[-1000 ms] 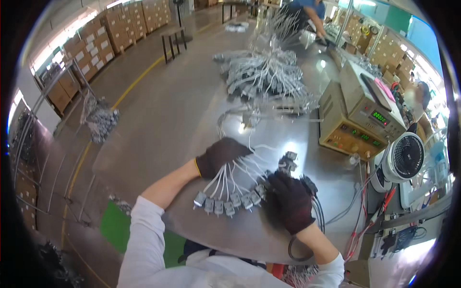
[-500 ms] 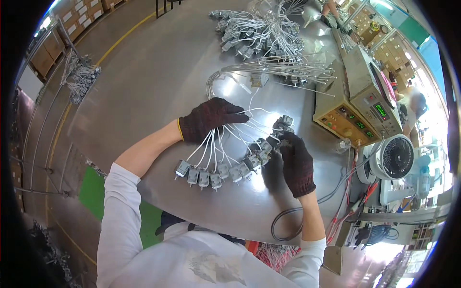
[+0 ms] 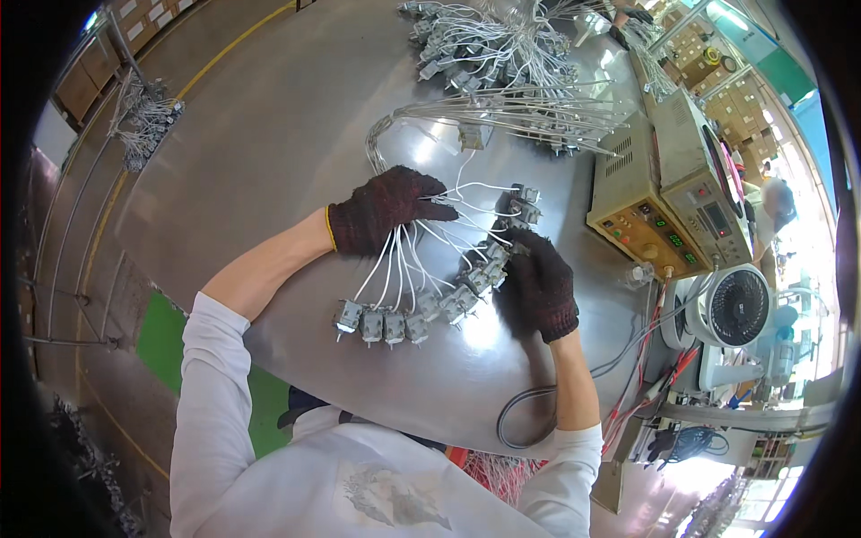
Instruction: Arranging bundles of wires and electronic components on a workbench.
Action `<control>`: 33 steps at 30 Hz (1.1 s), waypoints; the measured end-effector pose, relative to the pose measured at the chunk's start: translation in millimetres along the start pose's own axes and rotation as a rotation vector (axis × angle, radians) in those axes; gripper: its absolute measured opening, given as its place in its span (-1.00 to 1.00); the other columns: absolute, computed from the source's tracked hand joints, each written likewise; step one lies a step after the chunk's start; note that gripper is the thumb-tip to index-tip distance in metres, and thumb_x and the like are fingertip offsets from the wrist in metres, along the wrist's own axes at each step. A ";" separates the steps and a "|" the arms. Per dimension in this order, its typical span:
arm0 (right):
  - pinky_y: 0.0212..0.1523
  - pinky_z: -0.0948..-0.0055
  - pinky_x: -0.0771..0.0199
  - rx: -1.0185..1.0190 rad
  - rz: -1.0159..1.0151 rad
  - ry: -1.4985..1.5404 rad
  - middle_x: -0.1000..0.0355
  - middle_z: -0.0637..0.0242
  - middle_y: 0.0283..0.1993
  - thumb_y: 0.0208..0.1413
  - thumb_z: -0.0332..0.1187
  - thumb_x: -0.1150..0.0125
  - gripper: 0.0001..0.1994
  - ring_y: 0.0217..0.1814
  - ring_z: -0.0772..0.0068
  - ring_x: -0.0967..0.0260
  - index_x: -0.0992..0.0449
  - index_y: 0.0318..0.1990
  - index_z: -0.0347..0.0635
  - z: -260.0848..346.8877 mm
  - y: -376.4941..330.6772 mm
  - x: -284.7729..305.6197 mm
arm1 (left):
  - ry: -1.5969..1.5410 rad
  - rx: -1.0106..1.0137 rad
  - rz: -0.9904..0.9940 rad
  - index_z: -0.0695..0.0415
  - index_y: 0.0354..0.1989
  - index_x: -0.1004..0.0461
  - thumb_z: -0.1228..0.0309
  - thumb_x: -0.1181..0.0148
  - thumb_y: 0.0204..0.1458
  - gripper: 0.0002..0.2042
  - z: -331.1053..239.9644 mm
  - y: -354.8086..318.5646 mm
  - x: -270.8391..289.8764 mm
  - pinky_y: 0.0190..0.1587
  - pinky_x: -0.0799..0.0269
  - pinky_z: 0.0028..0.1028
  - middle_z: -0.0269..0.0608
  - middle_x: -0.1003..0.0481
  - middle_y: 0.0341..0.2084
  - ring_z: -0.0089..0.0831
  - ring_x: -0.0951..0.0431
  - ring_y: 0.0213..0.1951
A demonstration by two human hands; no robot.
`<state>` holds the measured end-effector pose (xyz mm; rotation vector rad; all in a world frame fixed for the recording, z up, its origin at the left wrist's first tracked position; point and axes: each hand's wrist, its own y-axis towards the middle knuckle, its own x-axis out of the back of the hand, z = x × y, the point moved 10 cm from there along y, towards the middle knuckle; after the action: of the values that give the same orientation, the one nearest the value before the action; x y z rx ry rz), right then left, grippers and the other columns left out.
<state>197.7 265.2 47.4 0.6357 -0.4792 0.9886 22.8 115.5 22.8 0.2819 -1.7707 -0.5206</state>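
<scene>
My left hand, in a dark knitted glove with a yellow cuff, is closed around a bundle of white wires. The wires fan out to several small silver-grey motors, which lie in a curved row on the metal table. At the right end of this row is my right hand, gloved alike. Its fingers are curled against one small motor, and the fingertips are partly hidden. Two more motors lie just beyond the right fingers. Bare wire ends trail from the left hand toward the far right.
A big heap of wired motors covers the table's far side. Two stacked bench instruments with displays stand at the right, beside a round fan. A grey cable loops near the front edge. The metal table stretches left.
My right hand has moved slightly left and nearer along the motor row. The motors by its fingers have spread apart, two now lying beyond it. My left hand keeps its grip.
</scene>
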 end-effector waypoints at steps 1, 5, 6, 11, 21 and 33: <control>0.06 0.22 -0.59 -0.019 0.024 -0.049 -0.62 0.00 0.01 0.34 -0.42 -0.16 -0.67 0.01 0.10 -0.63 -0.56 0.22 -0.16 -2.9 0.0 -2.7 | 0.004 -0.001 0.013 -0.19 0.27 -0.58 0.52 -0.30 -0.13 -0.35 0.4 -0.4 -1.9 0.21 -0.50 -0.09 -0.04 -0.52 0.22 -0.02 -0.55 0.13; 0.05 0.19 -0.60 0.052 -0.030 -0.083 -0.62 -0.02 0.00 0.33 -0.44 -0.16 -0.67 0.00 0.01 -0.63 -0.56 0.22 -0.16 5.1 -0.4 -6.4 | 0.029 0.015 0.004 -0.22 0.26 -0.59 0.51 -0.31 -0.13 -0.35 1.5 -2.6 -1.4 0.20 -0.50 -0.10 -0.08 -0.53 0.22 -0.04 -0.54 0.15; 0.05 0.17 -0.60 0.064 -0.049 -0.127 -0.62 -0.03 0.01 0.32 -0.44 -0.17 -0.67 0.00 -0.04 -0.63 -0.56 0.21 -0.16 8.2 -1.4 -6.3 | 0.030 0.014 0.003 -0.22 0.26 -0.59 0.51 -0.31 -0.13 -0.35 0.2 -2.8 -1.2 0.20 -0.50 -0.10 -0.08 -0.53 0.22 -0.04 -0.54 0.15; 0.03 0.12 -0.61 -0.003 0.027 -0.325 -0.62 -0.02 0.01 0.31 -0.43 -0.20 -0.68 0.00 -0.14 -0.62 -0.56 0.19 -0.12 19.8 -12.1 -12.2 | 0.027 0.060 0.008 -0.16 0.13 -0.64 0.48 -0.32 -0.08 -0.49 3.4 -4.7 1.4 0.17 -0.52 -0.10 -0.10 -0.57 0.17 -0.07 -0.57 0.10; 0.05 0.12 -0.53 0.364 -0.033 -0.729 -0.67 0.28 0.00 0.07 -0.43 -0.46 -0.68 -0.02 0.09 -0.57 -0.69 0.01 0.05 95.8 -69.8 -4.5 | -0.133 -0.229 -0.077 0.08 -0.16 -0.58 0.40 -0.31 0.03 -0.81 -10.2 -9.3 -7.7 0.10 -0.53 -0.13 -0.09 -0.63 0.03 -0.10 -0.62 0.04; 0.31 0.05 -0.42 -0.285 -0.069 -0.643 -0.47 -0.05 0.30 0.24 -0.14 -0.35 -0.33 0.33 -0.06 -0.42 -0.35 0.44 -0.22 -18.4 -105.2 57.2 | -0.158 -0.206 -0.087 0.02 -0.11 -0.58 0.46 -0.30 0.02 -0.77 -7.9 -10.6 -10.2 0.07 -0.55 -0.14 -0.11 -0.63 0.03 -0.09 -0.62 0.02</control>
<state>318.6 271.0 41.8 0.6999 -1.1358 0.6169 32.2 109.3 10.5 0.1781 -1.8457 -0.8010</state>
